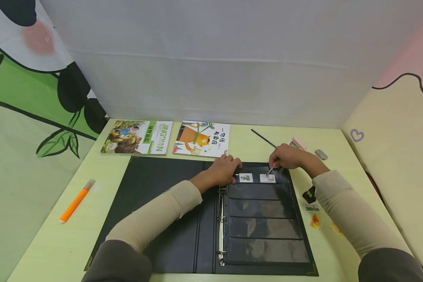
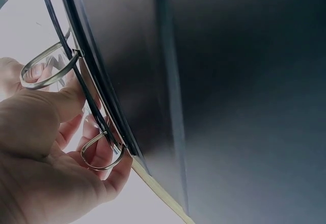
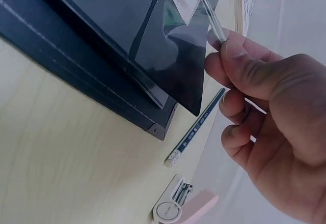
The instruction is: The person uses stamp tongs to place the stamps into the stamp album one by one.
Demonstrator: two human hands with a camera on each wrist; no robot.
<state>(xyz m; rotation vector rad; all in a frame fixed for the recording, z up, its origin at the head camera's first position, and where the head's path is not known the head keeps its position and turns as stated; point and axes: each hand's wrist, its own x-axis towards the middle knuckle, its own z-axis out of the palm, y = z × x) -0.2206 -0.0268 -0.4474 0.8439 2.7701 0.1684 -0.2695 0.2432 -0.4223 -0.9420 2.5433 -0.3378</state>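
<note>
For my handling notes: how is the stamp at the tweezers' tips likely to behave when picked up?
The stamp looks like thin paper, so it is probably light and bendy. Its toothed edge may crease or tear if the tweezers pinch hard.

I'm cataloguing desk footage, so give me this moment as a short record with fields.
Left hand: holds the page at its top, near the rings
Right hand: pinches tweezers, tips at the right stamp
Album: black, open, two stamps along the top row
Beyond album: two books, a pencil
Left of album: orange pen-like item
</note>
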